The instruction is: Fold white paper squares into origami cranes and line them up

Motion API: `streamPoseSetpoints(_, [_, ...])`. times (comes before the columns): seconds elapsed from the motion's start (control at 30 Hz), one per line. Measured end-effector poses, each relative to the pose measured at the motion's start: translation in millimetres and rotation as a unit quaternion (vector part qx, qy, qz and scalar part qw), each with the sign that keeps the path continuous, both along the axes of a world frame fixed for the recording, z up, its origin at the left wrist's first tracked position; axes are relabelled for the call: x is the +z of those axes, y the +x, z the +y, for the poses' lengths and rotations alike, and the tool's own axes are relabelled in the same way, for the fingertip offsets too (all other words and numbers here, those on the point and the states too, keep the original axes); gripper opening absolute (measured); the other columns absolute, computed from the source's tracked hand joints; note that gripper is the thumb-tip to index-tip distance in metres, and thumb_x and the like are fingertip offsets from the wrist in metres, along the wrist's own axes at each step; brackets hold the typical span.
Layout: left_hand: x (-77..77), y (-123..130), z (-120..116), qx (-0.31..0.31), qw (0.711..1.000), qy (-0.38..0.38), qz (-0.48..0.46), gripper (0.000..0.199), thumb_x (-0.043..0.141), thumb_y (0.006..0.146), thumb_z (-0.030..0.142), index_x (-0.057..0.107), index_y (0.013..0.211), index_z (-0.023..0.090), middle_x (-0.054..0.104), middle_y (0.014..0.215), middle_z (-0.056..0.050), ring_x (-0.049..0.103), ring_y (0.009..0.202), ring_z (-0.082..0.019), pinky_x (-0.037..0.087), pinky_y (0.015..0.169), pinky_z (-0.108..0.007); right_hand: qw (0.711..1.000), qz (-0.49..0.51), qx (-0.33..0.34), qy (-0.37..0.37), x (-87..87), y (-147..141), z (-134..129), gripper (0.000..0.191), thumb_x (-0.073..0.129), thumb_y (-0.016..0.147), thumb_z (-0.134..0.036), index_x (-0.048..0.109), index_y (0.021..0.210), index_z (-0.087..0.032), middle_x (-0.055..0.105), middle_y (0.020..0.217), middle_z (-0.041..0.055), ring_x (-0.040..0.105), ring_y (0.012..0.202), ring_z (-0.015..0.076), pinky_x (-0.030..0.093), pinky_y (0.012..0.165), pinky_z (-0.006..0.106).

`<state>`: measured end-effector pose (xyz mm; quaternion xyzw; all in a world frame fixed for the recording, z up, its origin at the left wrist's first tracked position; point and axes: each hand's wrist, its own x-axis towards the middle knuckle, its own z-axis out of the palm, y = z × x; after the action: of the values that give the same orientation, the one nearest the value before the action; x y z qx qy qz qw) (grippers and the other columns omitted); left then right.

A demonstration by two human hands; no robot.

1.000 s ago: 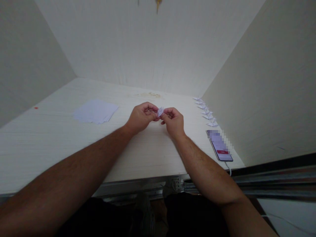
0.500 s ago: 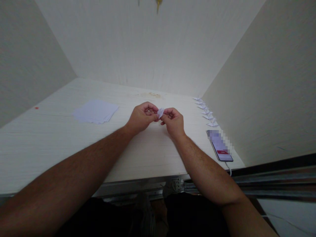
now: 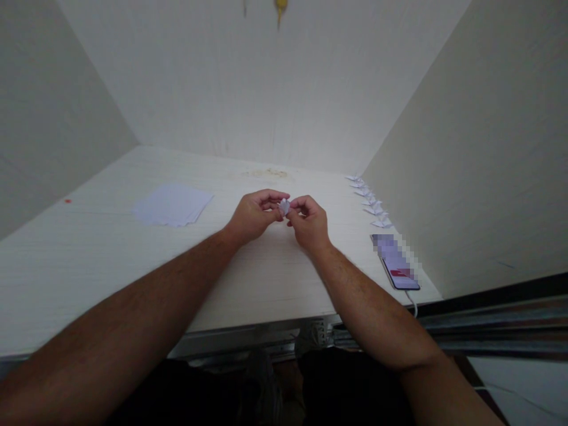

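While both hands are working close together above the table (image 3: pixel 261 278), a small piece of folded paper (image 3: pixel 284 206) is sitting between their fingertips, roughly midway across the table and off its surface. Judging by its narrow points and creases, the step in hand seems to be the fine shaping of folds that are already made, though its exact form is too small to tell. The next move is probably calling for a light, even pinch from both sides, with one hand steadying the paper and the other easing a fold without tearing or crushing it.

The left hand (image 3: pixel 252 215) is pinching the paper's left side, its thumb lying below and its index finger arching over the top. The right hand (image 3: pixel 312 223) is closing thumb and index finger on the right side, its other fingers curling in toward the palm. How firmly either is pressing, I cannot tell. Both forearms are slanting inward from the lower corners, so the hands are nearly facing each other. Well to their left a pile of paper sheets (image 3: pixel 175 205) is lying flat; to their right a row of folded paper birds (image 3: pixel 382 223) is standing beyond a phone (image 3: pixel 394 263).
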<state>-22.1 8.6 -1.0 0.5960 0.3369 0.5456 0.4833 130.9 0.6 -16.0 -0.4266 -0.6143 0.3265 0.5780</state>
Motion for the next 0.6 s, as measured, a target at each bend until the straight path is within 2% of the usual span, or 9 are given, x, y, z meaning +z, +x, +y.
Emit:
streamPoseSetpoints(0.2, [-2.4, -1.6, 2.4, 0.010, 1.000, 0.025, 0.015, 0.029, 0.084, 0.064, 0.020, 0.070, 0.088, 0.015, 0.074, 0.082, -0.005, 0.070, 0.076, -0.015, 0.059, 0.073, -0.029, 1.000, -0.012, 0.006, 0.016, -2.2, 1.0, -0.4, 0.008, 0.068, 0.083, -0.031, 0.065, 0.084, -0.024, 0.066, 0.079, -0.0022, 0.060, 0.065, 0.0116, 0.054, 0.057, 0.026])
streamPoseSetpoints(0.4, [-2.1, -0.5, 2.5, 0.037, 0.997, 0.064, 0.033, 0.021, 0.082, 0.065, 0.019, 0.066, 0.079, 0.017, 0.071, 0.080, -0.003, 0.068, 0.076, -0.014, 0.057, 0.075, -0.029, 0.992, -0.042, -0.012, 0.121, -2.5, 2.8, -1.9, 0.005, 0.063, 0.086, -0.024, 0.067, 0.083, -0.025, 0.067, 0.096, 0.0021, 0.064, 0.087, 0.0169, 0.057, 0.066, 0.030])
streamPoseSetpoints(0.47, [-1.3, 0.2, 1.0, 0.038, 0.996, 0.070, 0.033, 0.019, 0.081, 0.067, 0.019, 0.065, 0.077, 0.017, 0.071, 0.079, -0.003, 0.067, 0.074, -0.014, 0.057, 0.074, -0.029, 0.990, -0.041, -0.024, 0.130, -2.0, 2.4, -1.9, 0.004, 0.063, 0.085, -0.022, 0.066, 0.083, -0.025, 0.066, 0.093, 0.0019, 0.064, 0.085, 0.0169, 0.056, 0.064, 0.030])
streamPoseSetpoints(0.6, [-0.7, 0.8, -1.7, 0.035, 0.996, 0.074, 0.025, 0.018, 0.080, 0.068, 0.021, 0.064, 0.075, 0.017, 0.072, 0.081, -0.004, 0.067, 0.074, -0.014, 0.057, 0.072, -0.029, 0.994, -0.032, -0.051, 0.086, 0.4, 0.1, -2.8, 0.004, 0.066, 0.082, -0.024, 0.064, 0.086, -0.024, 0.065, 0.087, -0.0001, 0.062, 0.071, 0.0137, 0.054, 0.061, 0.029])
